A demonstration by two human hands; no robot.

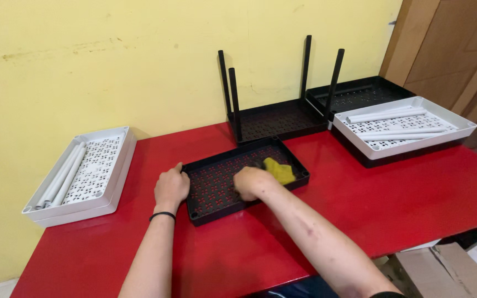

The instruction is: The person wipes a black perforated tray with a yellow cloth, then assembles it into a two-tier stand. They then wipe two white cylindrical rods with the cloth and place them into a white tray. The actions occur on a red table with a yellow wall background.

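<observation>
A black perforated tray (pixel 291 161) lies on the red table (pixel 393 204) in front of me. My left hand (pixel 170 187) grips the tray's left rim; a black band circles that wrist. My right hand (pixel 252 182) rests inside the tray, closed on a yellow cloth (pixel 280 170) that pokes out to the right of my fingers and lies on the tray floor.
A black tray with upright black legs (pixel 274 118) stands behind, against the yellow wall. At the right, a white tray holding white tubes (pixel 404 128) sits on stacked black trays (pixel 354 94). At the left, stacked white trays with tubes (pixel 84 174). A cardboard box (pixel 443 273) sits below the table's right corner.
</observation>
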